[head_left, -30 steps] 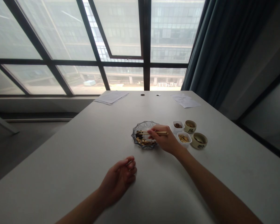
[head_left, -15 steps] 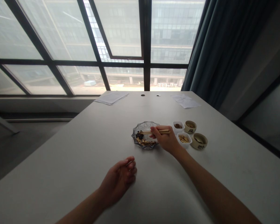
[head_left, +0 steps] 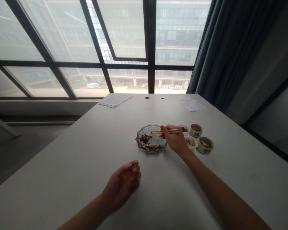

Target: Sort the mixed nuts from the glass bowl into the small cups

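Note:
My right hand (head_left: 174, 139) is closed around a pair of wooden chopsticks (head_left: 156, 132), whose tips point left over a clear glass dish (head_left: 156, 127) with a scalloped rim. I see nothing between the tips. Dark pieces (head_left: 144, 138) lie in the left part of the dish, with tan and brown dried bits (head_left: 150, 146) along its near side. My left hand (head_left: 123, 183) rests on the table in front of the dish, empty, palm partly visible, fingers loosely curled.
Right of the dish stand two small white bowls, one with pale slices (head_left: 190, 142) and one with dark bits (head_left: 184, 129), both partly behind my right hand. Two tan cups (head_left: 196, 130) with dark characters stand beside them. Papers (head_left: 115, 100) lie on the far part of the white table (head_left: 86, 153).
My right hand and the chopsticks have moved right and slightly away from me, off the dark pieces, covering more of the white bowls. My left hand has stayed in place.

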Demonstrator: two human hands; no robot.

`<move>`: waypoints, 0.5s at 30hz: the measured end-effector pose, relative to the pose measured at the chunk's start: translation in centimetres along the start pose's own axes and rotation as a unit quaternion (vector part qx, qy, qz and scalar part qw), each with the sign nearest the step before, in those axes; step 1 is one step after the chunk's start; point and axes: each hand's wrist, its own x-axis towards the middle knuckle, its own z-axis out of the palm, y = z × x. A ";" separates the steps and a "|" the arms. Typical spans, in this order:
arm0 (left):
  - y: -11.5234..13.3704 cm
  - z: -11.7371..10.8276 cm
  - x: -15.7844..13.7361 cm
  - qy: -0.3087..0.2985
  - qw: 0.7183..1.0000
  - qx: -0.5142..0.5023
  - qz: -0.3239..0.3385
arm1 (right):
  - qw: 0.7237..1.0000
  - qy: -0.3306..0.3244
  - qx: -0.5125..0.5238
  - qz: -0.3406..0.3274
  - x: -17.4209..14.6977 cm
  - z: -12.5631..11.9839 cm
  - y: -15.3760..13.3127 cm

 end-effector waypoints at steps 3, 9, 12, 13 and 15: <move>0.0 0.0 0.0 0.002 1.000 0.001 -0.002 | 0.999 -0.010 -0.030 -0.016 -0.1 -0.5 -1.0; -0.1 0.1 0.1 0.006 1.000 -0.002 -0.003 | 0.997 -0.036 -0.070 -0.014 0.0 -1.8 -2.5; 0.0 0.1 0.1 0.003 1.000 -0.004 -0.003 | 0.996 -0.052 -0.070 -0.011 0.0 -1.8 -2.2; 0.0 0.1 0.1 0.001 1.000 -0.005 -0.003 | 0.996 -0.056 -0.070 -0.010 0.0 -1.7 -2.0; 0.0 0.0 0.1 -0.003 1.000 -0.007 -0.004 | 0.995 -0.062 -0.074 -0.013 0.0 -1.5 -1.5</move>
